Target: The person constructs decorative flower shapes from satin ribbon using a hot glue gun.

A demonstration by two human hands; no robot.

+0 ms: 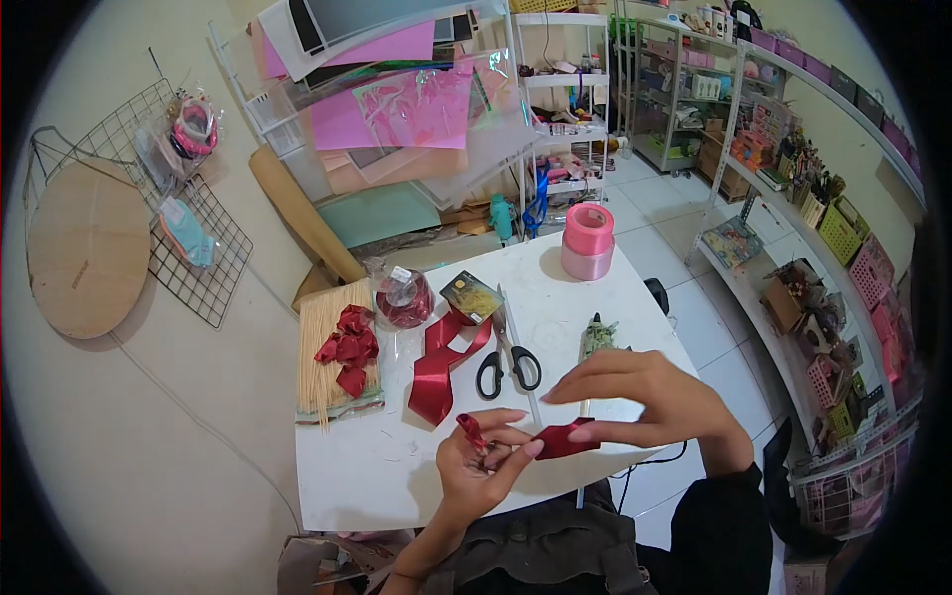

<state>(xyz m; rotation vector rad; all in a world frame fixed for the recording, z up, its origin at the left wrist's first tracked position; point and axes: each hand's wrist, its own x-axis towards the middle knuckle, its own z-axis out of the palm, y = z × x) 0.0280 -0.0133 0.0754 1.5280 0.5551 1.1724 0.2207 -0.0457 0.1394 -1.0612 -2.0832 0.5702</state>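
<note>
My left hand (480,466) pinches a short strip of dark red satin ribbon (561,442) between thumb and fingers. A small rolled red end of ribbon (470,427) sticks up by its index finger. Over the strip's right end is my right hand (645,402), its thumb right at the ribbon and its other fingers stretched out and apart. Black-handled scissors (508,367) lie on the white table (387,476) just beyond my hands. Left of them a longer red ribbon (433,382) lies folded. A hot-glue gun (598,342) is partly hidden behind my right hand.
Folded red ribbon pieces (349,347) rest on a bundle of thin wooden sticks (315,367) at the left. Beyond are a wrapped red ribbon roll (405,297), a small box (470,297) and stacked pink ribbon rolls (588,241). Loaded shelves (793,248) stand at the right.
</note>
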